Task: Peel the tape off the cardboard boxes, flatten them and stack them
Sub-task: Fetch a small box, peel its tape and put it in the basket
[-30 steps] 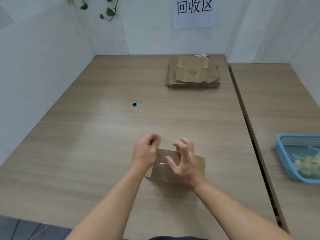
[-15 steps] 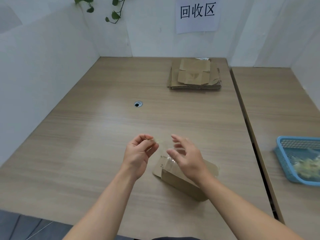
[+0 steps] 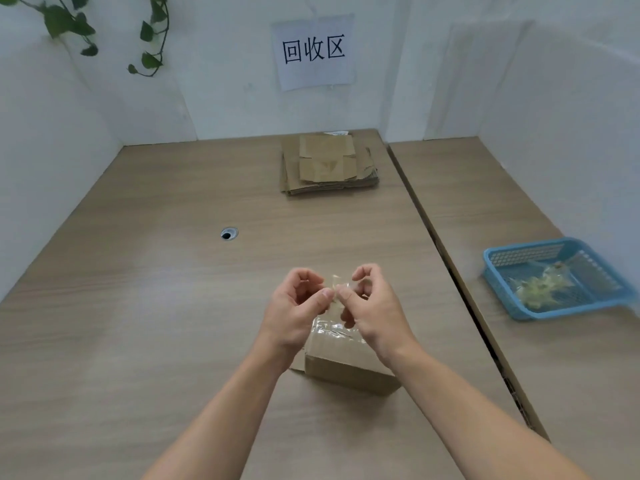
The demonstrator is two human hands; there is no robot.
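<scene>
So you've got the clear crinkly strip of tape (image 3: 333,285) pinched from both sides: your left hand (image 3: 294,308) has thumb and fingertip closed on one end and your right hand (image 3: 374,306) is doing the same on the other. Both are just above the small brown cardboard box (image 3: 346,363), which sits near-centre on the wood-grain table (image 3: 138,306). I can't tell if the strip is fully free of the box. It'll be featherlight, floppy and sticky, so expect it to cling to your fingers rather than slip. More shiny tape lies across the box's far top, so go for a loose corner there. The box looks light, with thin card that creases easily, so I'd take it by the side walls to collapse it. You've got open tabletop to the left and far. The stack of flattened brown cardboard (image 3: 327,166) sits far by the wall, well apart. The blue plastic basket (image 3: 568,311) of tape scraps is off to the right, across the table seam.
</scene>
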